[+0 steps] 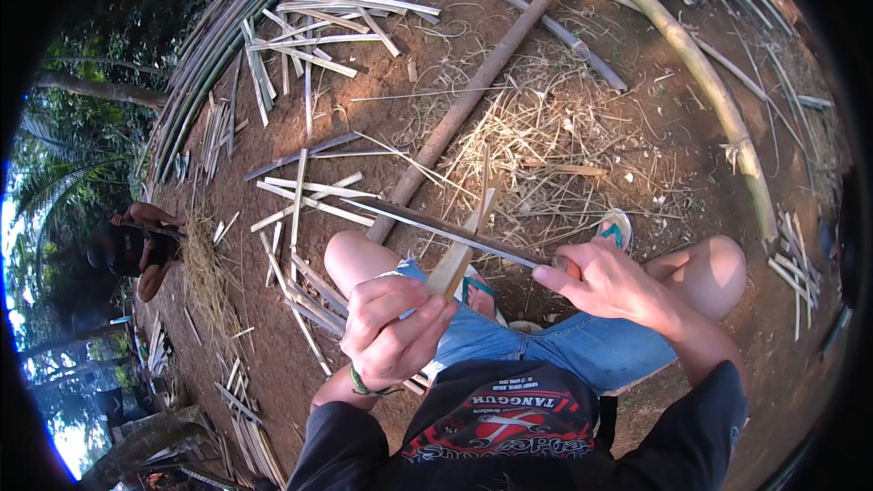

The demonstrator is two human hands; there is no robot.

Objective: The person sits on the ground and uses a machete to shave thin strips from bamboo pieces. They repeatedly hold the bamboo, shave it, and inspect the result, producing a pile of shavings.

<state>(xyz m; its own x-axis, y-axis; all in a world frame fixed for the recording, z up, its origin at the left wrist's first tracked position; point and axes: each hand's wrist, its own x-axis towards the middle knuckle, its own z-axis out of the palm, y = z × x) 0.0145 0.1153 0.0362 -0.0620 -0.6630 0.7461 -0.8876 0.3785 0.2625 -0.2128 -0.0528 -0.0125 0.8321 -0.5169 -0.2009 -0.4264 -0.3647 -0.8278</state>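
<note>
My left hand (393, 323) grips the near end of a pale bamboo strip (464, 245) that slants up and away over my left knee. My right hand (607, 284) holds the handle of a long thin knife (446, 229); its dark blade runs left across the strip, touching it near its middle. Both hands sit above my lap, over blue denim shorts (564, 345). The knife handle is mostly hidden inside my right fist.
Split bamboo slats (309, 209) lie scattered on the brown dirt to the left and front. A long brown pole (473, 95) and a thick bamboo culm (718, 95) cross the ground ahead. Dry shavings (536, 141) pile in the middle. Another person (136, 250) crouches at far left.
</note>
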